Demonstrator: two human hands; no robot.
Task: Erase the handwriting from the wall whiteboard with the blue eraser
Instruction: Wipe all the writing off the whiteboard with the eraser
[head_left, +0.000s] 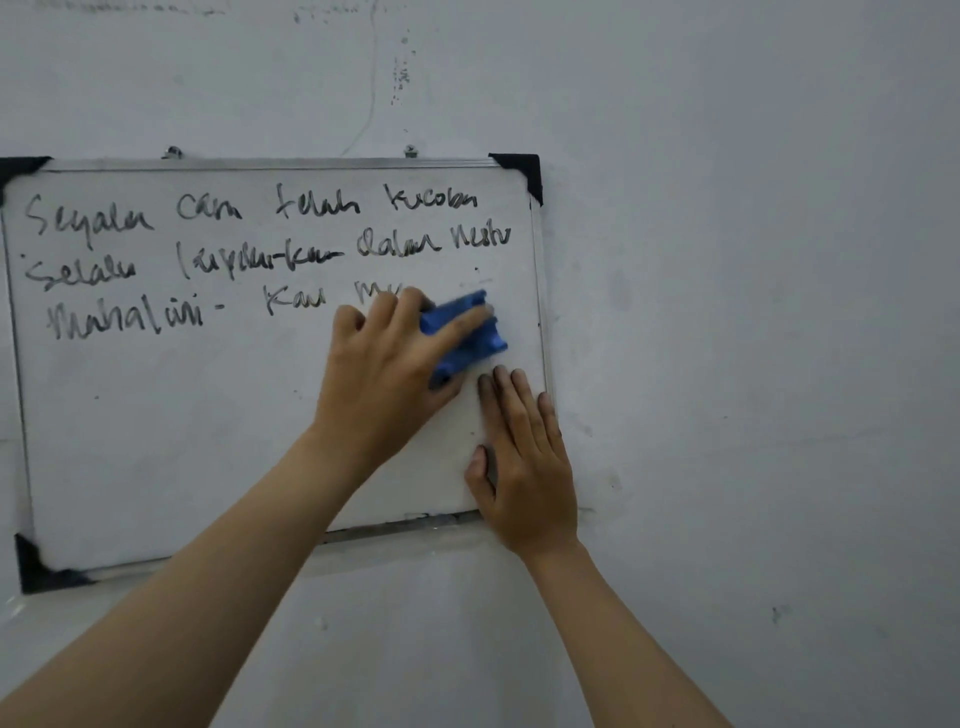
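Observation:
A white wall whiteboard (156, 441) with a metal frame and black corner caps carries three lines of black handwriting (260, 249) across its upper half. My left hand (384, 374) grips the blue eraser (467, 338) and presses it on the board at the right end of the third line, covering part of a word. The patch to the right of the eraser looks wiped. My right hand (524, 467) lies flat with fingers together on the board's lower right corner, hiding that corner.
The board hangs from two small hooks (410, 151) on a grey-white wall (753, 312) with scuffs and a thin crack above. The board's lower half bears no writing. Its left edge runs out of view.

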